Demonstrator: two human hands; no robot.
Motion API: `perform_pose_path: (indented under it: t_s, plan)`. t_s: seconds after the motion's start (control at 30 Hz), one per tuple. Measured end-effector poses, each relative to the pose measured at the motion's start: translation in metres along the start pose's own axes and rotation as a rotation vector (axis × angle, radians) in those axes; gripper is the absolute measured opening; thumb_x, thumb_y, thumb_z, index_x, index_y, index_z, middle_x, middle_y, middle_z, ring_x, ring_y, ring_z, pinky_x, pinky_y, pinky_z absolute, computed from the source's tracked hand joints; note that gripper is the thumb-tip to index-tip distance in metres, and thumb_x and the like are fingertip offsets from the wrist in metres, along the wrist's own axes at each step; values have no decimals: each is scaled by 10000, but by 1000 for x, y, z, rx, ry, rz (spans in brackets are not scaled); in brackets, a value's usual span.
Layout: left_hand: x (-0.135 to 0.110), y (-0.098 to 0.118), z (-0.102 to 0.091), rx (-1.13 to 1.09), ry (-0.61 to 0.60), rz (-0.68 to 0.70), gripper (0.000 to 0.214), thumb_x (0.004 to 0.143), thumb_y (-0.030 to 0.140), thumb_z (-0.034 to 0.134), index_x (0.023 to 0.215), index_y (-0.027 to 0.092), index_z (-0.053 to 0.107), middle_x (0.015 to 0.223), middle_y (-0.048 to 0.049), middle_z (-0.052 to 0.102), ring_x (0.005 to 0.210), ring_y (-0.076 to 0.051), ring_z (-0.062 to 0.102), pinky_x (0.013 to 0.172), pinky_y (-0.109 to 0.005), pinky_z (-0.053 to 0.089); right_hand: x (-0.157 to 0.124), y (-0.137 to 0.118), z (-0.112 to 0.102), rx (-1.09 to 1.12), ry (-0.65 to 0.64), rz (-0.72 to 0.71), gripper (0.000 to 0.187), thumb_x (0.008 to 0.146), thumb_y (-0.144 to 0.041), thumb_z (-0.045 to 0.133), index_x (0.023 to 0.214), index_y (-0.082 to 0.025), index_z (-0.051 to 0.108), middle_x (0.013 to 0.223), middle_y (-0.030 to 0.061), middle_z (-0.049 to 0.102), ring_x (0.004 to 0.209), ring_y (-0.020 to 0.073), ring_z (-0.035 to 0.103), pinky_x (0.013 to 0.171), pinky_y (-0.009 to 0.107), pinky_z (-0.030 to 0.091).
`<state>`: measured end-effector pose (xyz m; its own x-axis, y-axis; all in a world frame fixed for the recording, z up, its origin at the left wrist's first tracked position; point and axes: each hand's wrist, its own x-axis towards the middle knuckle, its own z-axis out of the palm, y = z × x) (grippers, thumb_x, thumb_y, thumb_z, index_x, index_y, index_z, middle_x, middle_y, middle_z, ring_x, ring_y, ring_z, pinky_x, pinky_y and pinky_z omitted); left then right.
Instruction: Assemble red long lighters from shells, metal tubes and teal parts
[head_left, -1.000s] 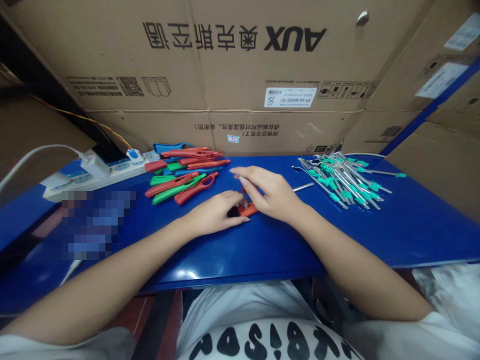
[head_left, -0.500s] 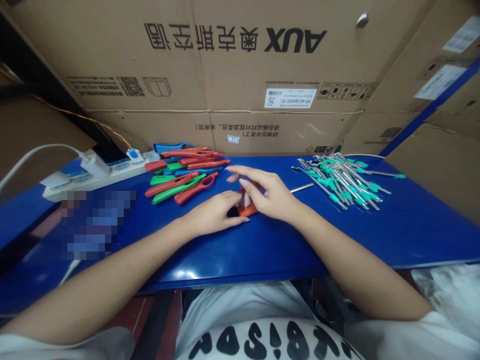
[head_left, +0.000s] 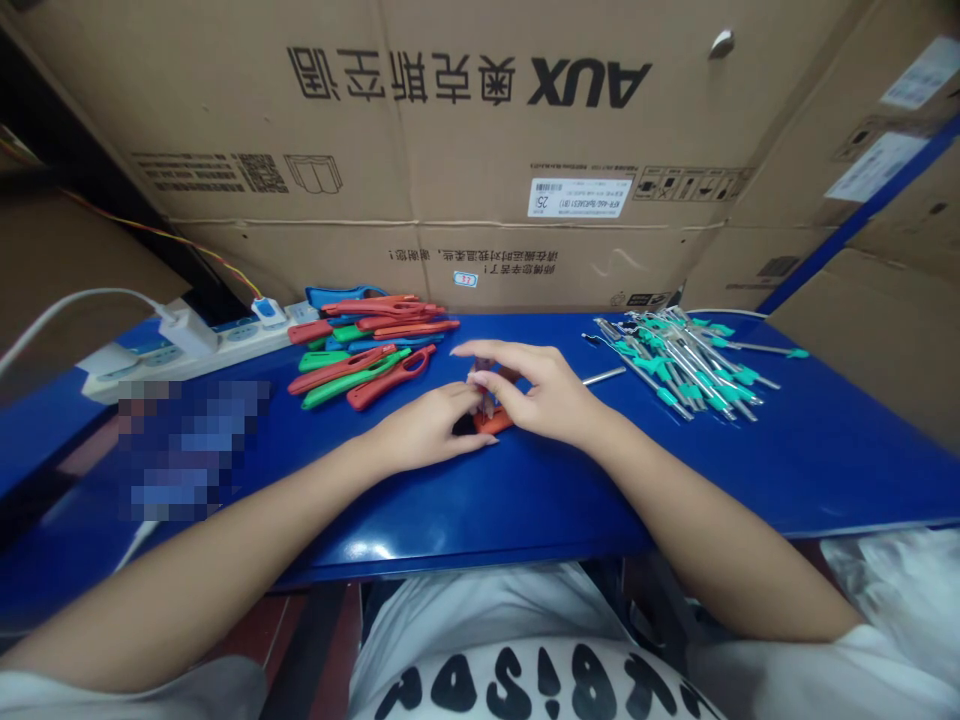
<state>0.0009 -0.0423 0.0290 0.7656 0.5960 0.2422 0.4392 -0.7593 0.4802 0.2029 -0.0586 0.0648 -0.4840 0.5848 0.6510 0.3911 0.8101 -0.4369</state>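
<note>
My left hand (head_left: 429, 428) lies on the blue table (head_left: 525, 490), its fingers curled onto a small red plastic handle (head_left: 491, 423) at the middle. My right hand (head_left: 541, 395) meets it from the right, thumb and fingers pinched on the same red piece and on a thin metal part standing in it. A metal rod (head_left: 604, 376) sticks out to the right behind my right hand. To the left lies a pile of red, green and blue plastic handles (head_left: 367, 345). To the right lies a heap of metal rods with teal collars (head_left: 686, 355).
Large cardboard boxes (head_left: 465, 150) wall in the back and right of the table. A white power strip (head_left: 195, 340) with a plugged charger and cable sits at the back left. A blurred patch covers part of the table's left side.
My right hand's fingers have curled down and drawn in over the red piece. My left hand has stayed in place.
</note>
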Motion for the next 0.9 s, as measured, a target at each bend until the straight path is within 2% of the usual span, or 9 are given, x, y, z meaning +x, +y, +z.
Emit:
perform_pose_path:
  t_s: [0.13,0.23,0.33,0.4,0.5,0.57,0.67,0.77,0.9]
  plan:
    - [0,1,-1,-14,-6,10,211,889,337,709,985,176,613,974,-56,678,848,-211,652,793,-327,522,0,-1,-2,-162,36,-68,227,971,-319,618,1097,-154,710,1086,94,766,962,194,731,856,299,580]
    - [0,1,0,-13,6,0,212,890,352,704,968,177,614,948,-53,671,841,-213,648,787,-332,521,1,-1,-1,-103,35,-29,277,1013,-289,530,1200,-152,681,1149,100,748,961,185,731,844,301,582]
    - [0,1,0,-8,6,-14,217,893,372,699,935,181,607,937,-51,660,850,-216,645,792,-337,521,2,1,0,73,16,68,336,1032,-211,440,1310,-194,628,1164,55,747,796,119,732,773,259,587]
    - [0,1,-1,-9,-4,-11,221,897,376,696,938,180,603,955,-56,660,865,-220,647,797,-340,521,2,2,0,84,34,77,282,1007,-213,511,1238,-193,672,1124,44,761,782,117,731,765,246,582]
    - [0,1,-1,-3,-6,-5,223,894,372,699,936,178,596,944,-56,659,843,-220,645,769,-336,519,2,1,-3,-78,90,4,171,963,-261,623,1060,-170,731,1060,64,773,898,162,732,822,263,565]
    - [0,1,-1,-1,-4,-4,215,893,361,698,944,180,596,941,-53,661,833,-217,643,756,-333,519,1,0,-3,-163,89,-31,184,963,-315,632,1017,-172,736,1006,67,776,911,178,728,815,274,561]
    - [0,0,0,-12,2,-5,211,897,355,696,971,182,601,969,-54,664,856,-214,646,782,-334,523,1,-2,0,-105,59,-13,260,1016,-296,522,1166,-191,707,1158,77,749,932,166,721,834,287,567]
    - [0,0,0,-11,-6,0,203,902,358,693,944,179,605,955,-52,656,862,-211,645,799,-335,523,1,-2,3,100,6,54,357,1039,-210,415,1323,-206,631,1187,58,740,801,114,719,773,259,580]
    - [1,-1,-1,-8,-12,1,209,899,357,694,878,174,595,929,-57,660,854,-218,645,784,-339,525,2,-2,0,27,50,9,232,985,-249,578,1156,-197,726,1082,50,773,833,137,726,822,262,571]
